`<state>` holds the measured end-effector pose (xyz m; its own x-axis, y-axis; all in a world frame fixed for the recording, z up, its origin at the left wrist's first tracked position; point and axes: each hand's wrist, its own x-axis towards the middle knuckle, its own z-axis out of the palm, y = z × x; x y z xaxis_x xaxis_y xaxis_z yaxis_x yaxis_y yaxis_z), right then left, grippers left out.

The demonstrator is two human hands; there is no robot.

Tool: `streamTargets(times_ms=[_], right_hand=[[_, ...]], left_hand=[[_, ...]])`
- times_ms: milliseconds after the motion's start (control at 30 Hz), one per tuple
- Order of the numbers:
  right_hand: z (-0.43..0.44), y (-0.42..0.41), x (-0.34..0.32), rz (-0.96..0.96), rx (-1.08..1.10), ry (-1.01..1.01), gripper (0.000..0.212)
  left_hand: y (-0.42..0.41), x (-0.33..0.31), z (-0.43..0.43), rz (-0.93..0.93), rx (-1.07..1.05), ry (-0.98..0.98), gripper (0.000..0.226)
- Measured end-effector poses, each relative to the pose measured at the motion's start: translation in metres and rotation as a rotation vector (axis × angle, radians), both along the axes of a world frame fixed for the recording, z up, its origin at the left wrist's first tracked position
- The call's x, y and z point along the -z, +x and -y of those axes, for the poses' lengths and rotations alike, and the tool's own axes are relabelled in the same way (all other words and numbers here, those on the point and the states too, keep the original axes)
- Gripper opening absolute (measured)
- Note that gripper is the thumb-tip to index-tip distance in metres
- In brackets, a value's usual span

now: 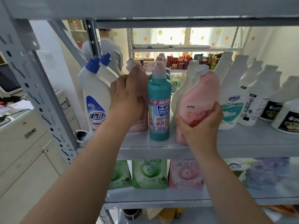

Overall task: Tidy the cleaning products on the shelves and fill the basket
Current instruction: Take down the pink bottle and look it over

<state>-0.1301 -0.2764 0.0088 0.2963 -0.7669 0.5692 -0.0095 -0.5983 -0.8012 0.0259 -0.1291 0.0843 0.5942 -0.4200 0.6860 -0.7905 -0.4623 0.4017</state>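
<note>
My left hand (129,96) grips a pink bottle (140,120) that stands on the grey shelf (242,143); the hand hides most of it. My right hand (200,122) holds a second pink bottle (202,94) with a white cap, tilted to the right and lifted above the shelf. Between the two stands a teal bottle (159,107) with a pink cap. Two white bottles with blue caps (93,94) stand at the left end of the shelf. No basket is in view.
White spray bottles (233,97) and black-labelled bottles (286,117) fill the shelf's right side. Green and pink refill pouches (150,173) sit on the shelf below. A grey upright post (40,101) stands left. A person (106,47) stands behind the rack.
</note>
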Motion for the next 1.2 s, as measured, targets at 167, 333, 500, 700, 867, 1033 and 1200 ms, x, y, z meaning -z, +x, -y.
streamTargets(times_ms=[167, 333, 500, 700, 867, 1033, 1200], right_hand=[[-0.005, 0.002, 0.004, -0.077, 0.080, -0.092, 0.121], [-0.008, -0.005, 0.015, -0.269, 0.119, -0.131, 0.127], [-0.011, -0.010, 0.028, -0.424, 0.232, -0.188, 0.125], [-0.011, -0.012, 0.038, -0.492, 0.293, -0.283, 0.120], [-0.013, -0.026, 0.065, -0.602, 0.293, -0.361, 0.100], [-0.028, -0.042, 0.084, -0.712, 0.260, -0.406, 0.090], [-0.054, -0.056, 0.097, -0.742, 0.155, -0.417, 0.081]], left_hand=[[-0.003, -0.010, -0.004, -0.061, 0.034, 0.004, 0.075], [-0.009, -0.010, -0.008, -0.053, 0.108, -0.006, 0.071], [-0.014, -0.003, -0.018, -0.088, 0.136, -0.119, 0.068], [-0.022, 0.008, -0.033, -0.292, 0.151, -0.289, 0.067], [-0.031, 0.044, -0.040, -0.445, 0.117, -0.342, 0.066], [-0.041, 0.069, -0.045, -0.505, 0.108, -0.226, 0.056], [-0.047, 0.075, -0.067, -0.586, 0.188, -0.283, 0.051]])
